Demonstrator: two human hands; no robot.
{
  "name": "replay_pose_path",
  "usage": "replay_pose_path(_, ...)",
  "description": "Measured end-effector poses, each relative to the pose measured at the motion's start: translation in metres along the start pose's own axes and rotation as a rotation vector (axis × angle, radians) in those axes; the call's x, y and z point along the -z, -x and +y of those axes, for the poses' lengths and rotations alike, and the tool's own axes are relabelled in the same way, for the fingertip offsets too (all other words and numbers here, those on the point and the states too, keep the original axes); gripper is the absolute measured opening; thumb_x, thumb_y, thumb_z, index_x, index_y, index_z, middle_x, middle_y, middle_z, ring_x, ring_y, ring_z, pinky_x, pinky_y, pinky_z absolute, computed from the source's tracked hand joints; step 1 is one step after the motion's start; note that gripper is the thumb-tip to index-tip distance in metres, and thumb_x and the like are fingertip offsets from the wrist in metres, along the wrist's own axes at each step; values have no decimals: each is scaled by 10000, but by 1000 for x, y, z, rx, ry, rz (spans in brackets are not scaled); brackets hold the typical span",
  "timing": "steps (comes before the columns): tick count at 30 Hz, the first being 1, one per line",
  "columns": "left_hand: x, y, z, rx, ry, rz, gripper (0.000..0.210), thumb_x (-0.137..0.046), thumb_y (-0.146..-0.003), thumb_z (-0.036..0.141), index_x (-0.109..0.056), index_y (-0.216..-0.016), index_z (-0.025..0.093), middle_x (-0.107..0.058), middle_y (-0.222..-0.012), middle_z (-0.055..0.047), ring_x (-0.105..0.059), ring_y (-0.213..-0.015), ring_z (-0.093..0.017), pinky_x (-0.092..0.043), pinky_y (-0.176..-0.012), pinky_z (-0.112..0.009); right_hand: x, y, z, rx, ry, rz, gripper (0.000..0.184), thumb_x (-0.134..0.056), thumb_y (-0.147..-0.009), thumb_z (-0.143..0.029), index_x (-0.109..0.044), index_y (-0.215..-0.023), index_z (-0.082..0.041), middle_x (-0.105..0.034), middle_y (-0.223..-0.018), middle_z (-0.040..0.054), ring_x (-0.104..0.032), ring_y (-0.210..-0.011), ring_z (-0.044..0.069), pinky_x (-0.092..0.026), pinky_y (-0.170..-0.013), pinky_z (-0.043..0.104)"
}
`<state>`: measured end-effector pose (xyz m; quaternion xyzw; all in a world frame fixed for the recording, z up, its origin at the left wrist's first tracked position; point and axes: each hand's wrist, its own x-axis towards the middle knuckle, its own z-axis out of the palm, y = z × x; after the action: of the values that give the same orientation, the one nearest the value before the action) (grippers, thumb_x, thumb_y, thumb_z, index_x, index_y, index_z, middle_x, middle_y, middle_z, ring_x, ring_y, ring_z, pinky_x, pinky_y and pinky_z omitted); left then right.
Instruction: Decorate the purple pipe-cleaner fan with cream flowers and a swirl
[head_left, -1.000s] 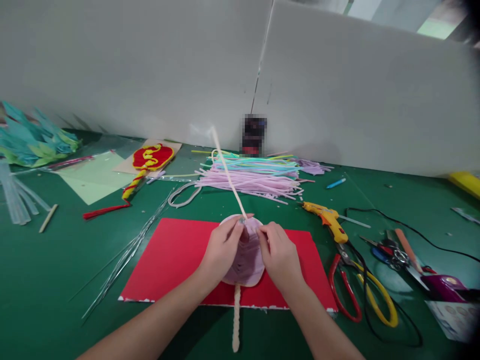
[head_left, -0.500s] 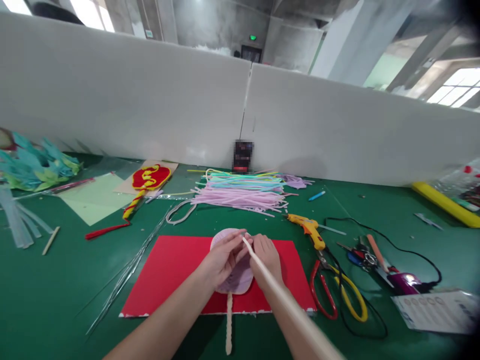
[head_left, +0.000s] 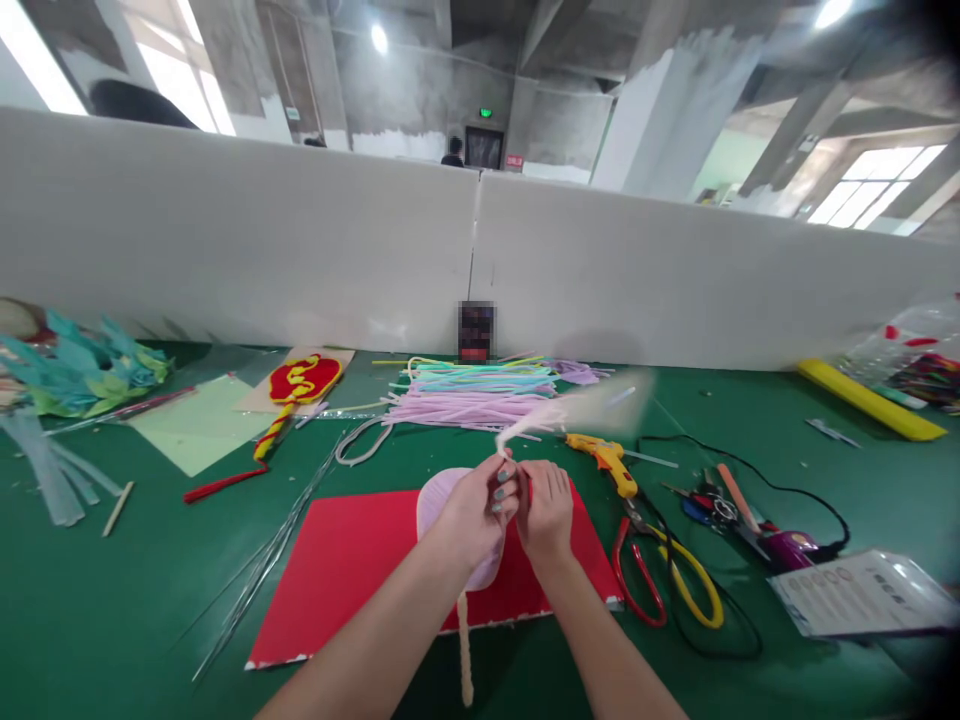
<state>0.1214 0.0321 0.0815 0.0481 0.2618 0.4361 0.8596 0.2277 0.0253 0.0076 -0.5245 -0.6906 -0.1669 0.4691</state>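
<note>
My left hand (head_left: 480, 505) pinches a white pipe cleaner (head_left: 514, 432), which rises from the fingertips and bends to the right, its far end smeared by motion. My right hand (head_left: 546, 508) is closed and meets the left fingertips; what lies inside its fingers is hidden. Beneath my left hand is a pale lilac fan-shaped piece (head_left: 441, 490), partly covered. Its twisted cream handle (head_left: 465, 655) points toward me, past the front edge of a red board (head_left: 341, 560).
Lilac and turquoise pipe cleaners (head_left: 465, 405) lie behind the board. To the right are a yellow glue gun (head_left: 611, 460), pliers-like cutters (head_left: 675, 560) and a black cord. A red-and-yellow fan (head_left: 304, 380) and thin wires (head_left: 266, 560) lie left. A white partition (head_left: 300, 230) stands behind.
The white pipe cleaner has swung from lying over my right forearm to pointing up and right. Both hands have shifted slightly right on the board. The camera view has tilted up.
</note>
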Motion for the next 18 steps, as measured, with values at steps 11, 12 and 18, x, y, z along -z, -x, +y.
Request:
replay_pose_path(11, 4, -7, 13, -34, -55, 47, 129, -443, -828, 12, -563, -835, 59, -650, -776, -95, -652, -672, -107, -542, -637, -166, -11, -4, 10, 35, 4, 29, 127, -374, -885, -146, -499, -872, -165, -562, -742, 65, -493, -698, 190, -370, -630, 318)
replay_pose_path(12, 5, -8, 14, -37, -58, 45, 147, -439, -818, -11, -565, -845, 62, -642, -749, -79, -640, -635, -90, -535, -610, -152, -12, -4, 9, 25, -11, 8, 124, -380, -885, -145, -502, -880, -164, -568, -750, 65, -497, -703, 188, -374, -635, 316)
replay_pose_path(18, 13, -13, 18, -5, -172, 23, 166, -430, -830, 35, -559, -927, 74, -513, -587, 29, -306, -307, 8, -203, -268, -98, -15, -1, 9, -23, -34, 3, 64, -457, -870, -141, -513, -873, -172, -587, -763, 57, -512, -714, 179, -381, -648, 312)
